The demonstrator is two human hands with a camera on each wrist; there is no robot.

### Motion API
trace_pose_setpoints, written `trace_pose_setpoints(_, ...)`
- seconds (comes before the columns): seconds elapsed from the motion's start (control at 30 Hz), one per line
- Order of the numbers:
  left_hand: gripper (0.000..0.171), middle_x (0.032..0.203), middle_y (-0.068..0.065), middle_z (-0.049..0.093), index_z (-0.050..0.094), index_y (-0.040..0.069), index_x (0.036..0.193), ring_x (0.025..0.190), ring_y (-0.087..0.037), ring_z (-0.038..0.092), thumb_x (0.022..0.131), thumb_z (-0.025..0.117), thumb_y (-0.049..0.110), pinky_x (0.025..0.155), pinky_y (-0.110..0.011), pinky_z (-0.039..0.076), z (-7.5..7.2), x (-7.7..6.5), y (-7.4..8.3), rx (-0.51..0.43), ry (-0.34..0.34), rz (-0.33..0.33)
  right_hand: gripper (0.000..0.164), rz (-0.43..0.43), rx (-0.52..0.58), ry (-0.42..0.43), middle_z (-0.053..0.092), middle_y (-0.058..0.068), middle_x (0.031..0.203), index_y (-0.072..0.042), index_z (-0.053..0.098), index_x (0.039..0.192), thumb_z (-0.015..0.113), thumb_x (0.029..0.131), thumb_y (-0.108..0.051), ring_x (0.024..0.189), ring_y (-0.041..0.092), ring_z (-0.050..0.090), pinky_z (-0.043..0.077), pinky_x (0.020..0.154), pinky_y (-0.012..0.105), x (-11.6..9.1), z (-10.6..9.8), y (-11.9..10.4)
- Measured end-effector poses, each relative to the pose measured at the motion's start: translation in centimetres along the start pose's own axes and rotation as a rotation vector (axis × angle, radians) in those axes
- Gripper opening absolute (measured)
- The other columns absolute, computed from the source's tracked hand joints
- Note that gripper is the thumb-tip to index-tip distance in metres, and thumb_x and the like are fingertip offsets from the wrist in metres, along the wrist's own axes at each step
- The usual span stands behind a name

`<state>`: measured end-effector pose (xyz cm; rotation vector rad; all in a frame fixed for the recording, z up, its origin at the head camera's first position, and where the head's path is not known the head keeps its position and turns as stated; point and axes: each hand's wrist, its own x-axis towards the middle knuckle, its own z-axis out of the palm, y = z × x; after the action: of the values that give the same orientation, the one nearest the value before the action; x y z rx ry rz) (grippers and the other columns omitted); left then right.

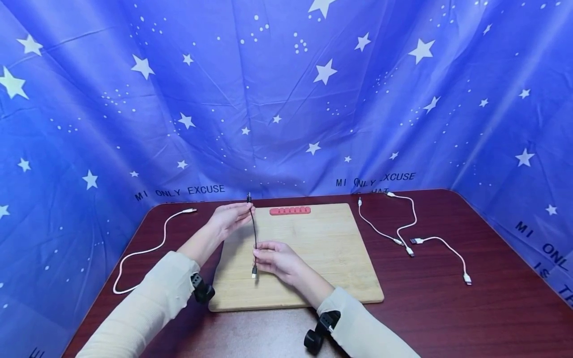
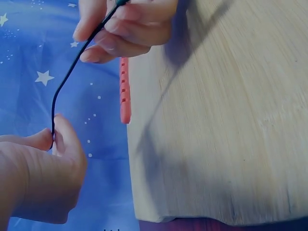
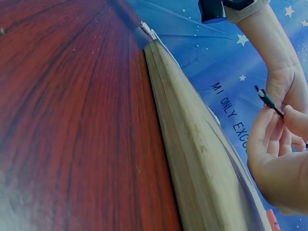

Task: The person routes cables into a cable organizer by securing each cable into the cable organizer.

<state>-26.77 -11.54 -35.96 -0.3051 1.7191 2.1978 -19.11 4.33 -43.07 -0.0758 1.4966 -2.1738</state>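
A short black USB cable point(image 1: 255, 226) is held stretched above the wooden board point(image 1: 313, 258). My left hand point(image 1: 230, 219) pinches it near its far plug, which points up past the fingers. Nearer to me, my right hand point(image 1: 279, 261) pinches the cable just above its lower plug point(image 1: 254, 272). In the left wrist view the left hand point(image 2: 43, 173) grips one end and the right hand point(image 2: 132, 29) the other, with the cord slightly bowed between. The right wrist view shows a plug point(image 3: 263, 96) jutting from the right hand point(image 3: 276, 159).
A red cable-clip strip point(image 1: 290, 211) lies at the board's far edge. One white cable point(image 1: 163, 238) curves on the dark red table point(image 1: 447, 323) at left. Three more white cables, one of them bent point(image 1: 414, 214), lie right of the board. A starry blue curtain point(image 1: 277, 99) surrounds the table.
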Motion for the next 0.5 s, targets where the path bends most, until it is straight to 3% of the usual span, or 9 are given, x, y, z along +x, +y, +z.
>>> trace_pose_setpoints(0.1,0.045,0.073,0.004,0.069,0.041,-0.009,0.139,0.078,-0.006,0.067,0.095,0.051,-0.005,0.112,-0.035,0.042,0.05,0.07,0.01,-0.021,-0.011,-0.01,0.037,-0.002,-0.017,-0.008,0.064,-0.008,0.082,0.011,0.048,0.126,0.056,0.09,0.003,0.075,0.004,0.063,0.058,0.074,0.018,-0.17,-0.33,0.06)
trace_pose_setpoints(0.27,0.04,0.072,0.003,0.07,0.048,-0.006,0.134,0.074,-0.006,0.068,0.094,0.053,-0.002,0.091,-0.025,0.057,0.11,0.2,-0.14,-0.041,-0.019,-0.02,0.043,0.002,-0.035,0.008,0.066,-0.009,0.082,0.014,0.047,0.13,0.057,0.089,0.004,0.074,0.003,0.065,0.058,0.074,0.018,-0.44,-0.66,-0.07)
trace_pose_setpoints(0.33,0.032,0.072,0.003,0.071,0.056,-0.002,0.126,0.074,-0.006,0.068,0.095,0.054,0.0,0.084,-0.022,0.059,0.17,0.29,-0.21,-0.04,-0.017,-0.02,0.043,0.003,-0.034,0.027,0.067,-0.01,0.081,0.014,0.048,0.13,0.058,0.089,0.004,0.074,0.003,0.065,0.059,0.074,0.019,-0.54,-0.77,-0.12)
trace_pose_setpoints(0.5,0.01,0.07,0.003,0.07,0.064,0.003,0.101,0.072,-0.006,0.068,0.094,0.056,0.003,0.084,-0.022,0.059,0.34,0.52,-0.26,-0.039,-0.014,-0.02,0.041,0.015,-0.022,0.089,0.069,-0.009,0.078,0.015,0.05,0.128,0.059,0.088,0.006,0.072,0.003,0.066,0.059,0.074,0.019,-0.71,-1.03,-0.25)
